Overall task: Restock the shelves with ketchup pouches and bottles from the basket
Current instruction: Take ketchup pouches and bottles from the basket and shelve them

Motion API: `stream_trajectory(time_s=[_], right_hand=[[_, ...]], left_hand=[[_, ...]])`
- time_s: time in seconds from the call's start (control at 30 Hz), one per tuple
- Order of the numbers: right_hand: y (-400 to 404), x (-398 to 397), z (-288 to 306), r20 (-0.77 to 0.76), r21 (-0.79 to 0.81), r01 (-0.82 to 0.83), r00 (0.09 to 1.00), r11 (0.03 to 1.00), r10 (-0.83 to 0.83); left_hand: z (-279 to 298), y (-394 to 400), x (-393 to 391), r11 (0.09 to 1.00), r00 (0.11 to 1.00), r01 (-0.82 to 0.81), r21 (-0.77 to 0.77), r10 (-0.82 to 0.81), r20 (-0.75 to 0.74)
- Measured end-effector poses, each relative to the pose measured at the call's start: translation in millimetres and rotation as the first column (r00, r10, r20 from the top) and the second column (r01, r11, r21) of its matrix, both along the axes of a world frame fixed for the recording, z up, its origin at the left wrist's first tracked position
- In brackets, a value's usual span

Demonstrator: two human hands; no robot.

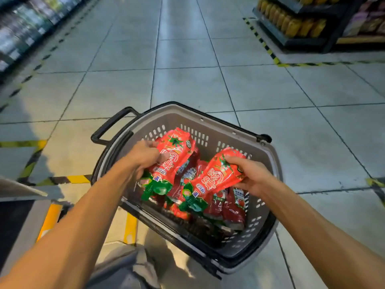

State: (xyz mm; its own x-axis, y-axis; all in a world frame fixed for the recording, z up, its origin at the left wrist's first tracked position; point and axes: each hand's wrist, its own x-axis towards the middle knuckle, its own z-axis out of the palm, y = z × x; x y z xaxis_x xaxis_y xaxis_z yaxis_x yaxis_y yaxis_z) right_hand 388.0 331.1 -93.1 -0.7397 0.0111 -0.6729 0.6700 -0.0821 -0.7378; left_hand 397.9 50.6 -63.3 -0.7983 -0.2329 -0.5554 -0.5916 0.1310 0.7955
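Two pouches are held over the basket (268,163): left hand (143,157) grips the left pouch (173,157), right hand (250,174) the right pouch (216,176). Both long axes run away from the fingers, spouts toward the person.

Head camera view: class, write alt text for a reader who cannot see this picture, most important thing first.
Seen from above, a person's left hand and right hand each grip a red ketchup pouch over a grey shopping basket holding more red pouches. The basket sits on a tiled shop floor, with stocked shelves blurred at the upper corners.
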Motion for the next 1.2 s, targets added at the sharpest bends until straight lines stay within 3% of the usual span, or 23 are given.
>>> stream_trajectory(time_s=[0.2,0.4,0.6,0.8,0.93,1.07,1.2], right_hand=[[-14,27,47,0.001,-0.195,-0.031,0.999,0.980,0.032],[-74,70,97,-0.045,-0.348,-0.224,0.974,0.910,0.222],[-168,146,123,-0.077,-0.494,-0.498,0.841,0.713,0.535],[-255,240,133,-0.083,-0.632,-0.626,0.640,0.456,0.764],[-296,301,140,-0.126,-0.649,-0.719,0.423,0.248,0.898],[-327,363,145,-0.150,-0.673,-0.738,0.199,0.048,0.968],[-352,425,141,-0.180,-0.598,-0.791,-0.025,-0.129,0.983]], left_hand=[[82,-34,79,0.945,0.980,-0.171,0.280,0.192,-0.048],[142,-69,191,0.850,0.881,-0.301,0.432,0.421,-0.214],[160,-96,336,0.730,0.704,-0.486,0.481,0.653,-0.280],[161,-96,484,0.486,0.364,-0.725,0.489,0.872,-0.328],[154,-84,565,0.201,0.039,-0.784,0.587,0.960,-0.277],[146,-65,635,-0.048,-0.248,-0.738,0.674,0.947,-0.203],[132,-39,698,-0.237,-0.460,-0.710,0.663,0.870,-0.181]])
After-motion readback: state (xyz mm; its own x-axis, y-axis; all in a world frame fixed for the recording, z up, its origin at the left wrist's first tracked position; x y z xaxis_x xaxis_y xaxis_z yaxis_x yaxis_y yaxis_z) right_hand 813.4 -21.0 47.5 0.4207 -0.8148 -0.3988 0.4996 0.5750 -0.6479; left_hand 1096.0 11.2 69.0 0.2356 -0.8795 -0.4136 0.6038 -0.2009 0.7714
